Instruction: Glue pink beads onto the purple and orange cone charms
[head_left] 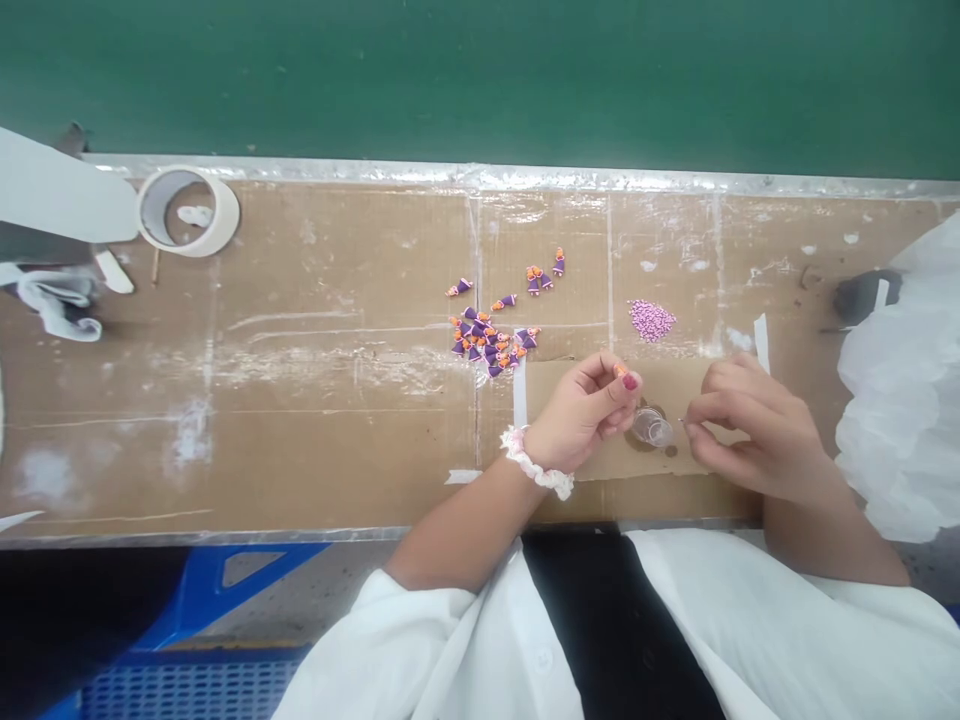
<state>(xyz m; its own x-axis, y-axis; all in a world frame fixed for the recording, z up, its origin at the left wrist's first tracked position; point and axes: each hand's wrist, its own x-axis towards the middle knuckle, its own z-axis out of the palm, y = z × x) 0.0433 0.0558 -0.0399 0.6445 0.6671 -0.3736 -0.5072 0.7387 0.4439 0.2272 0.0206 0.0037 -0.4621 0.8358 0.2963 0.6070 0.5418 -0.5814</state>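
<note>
My left hand point(585, 410), with a white scrunchie point(536, 462) at its wrist, pinches a small figurine point(620, 370). Only an orange bit of it shows at the fingertips. To the right, my right hand point(761, 425) is closed in a pinch; a tiny thin tip pokes out, too small to name. Between the hands a small clear plastic cup point(652, 427) sits on a cardboard piece point(675, 380). Beyond them lies a heap of tiny pink-purple beads point(651, 320). Left of my left hand is a pile of purple and orange figurines point(491, 340), several lying apart from it.
A roll of white tape point(225, 220) stands at the far left, near a crumpled grey-white cloth point(60, 295). White translucent plastic point(900, 400) bulges over the right end. Cardboard point(337, 380) covers the table, with a green surface point(480, 80) behind it.
</note>
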